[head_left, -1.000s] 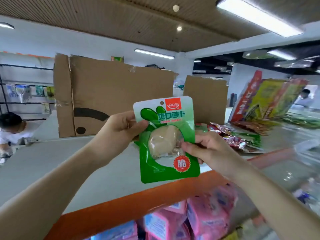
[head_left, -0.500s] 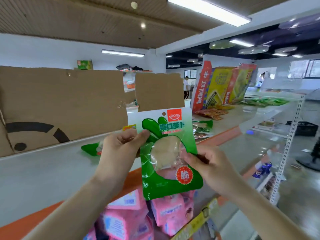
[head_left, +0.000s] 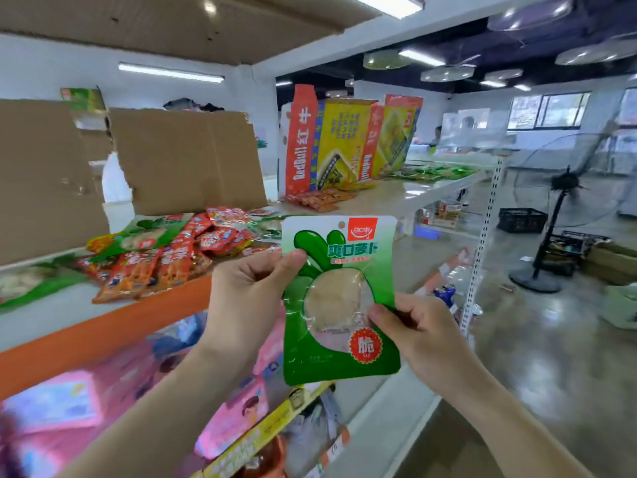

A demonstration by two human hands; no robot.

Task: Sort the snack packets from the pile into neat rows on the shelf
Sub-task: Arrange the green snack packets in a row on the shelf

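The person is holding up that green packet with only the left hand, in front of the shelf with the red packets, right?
Not quite. The head view shows both hands on the green packet: the left hand pinches its left edge and the right hand pinches its right edge. The red packets do lie on the shelf behind.

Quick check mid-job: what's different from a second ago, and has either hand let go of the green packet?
The view swung right along the shelf. The cardboard slid left and the pile of red and green packets came into sight. Nothing was let go or picked up. The left hand still pinches the green packet at its upper left edge, the right hand at its right edge. The packet stays upright.
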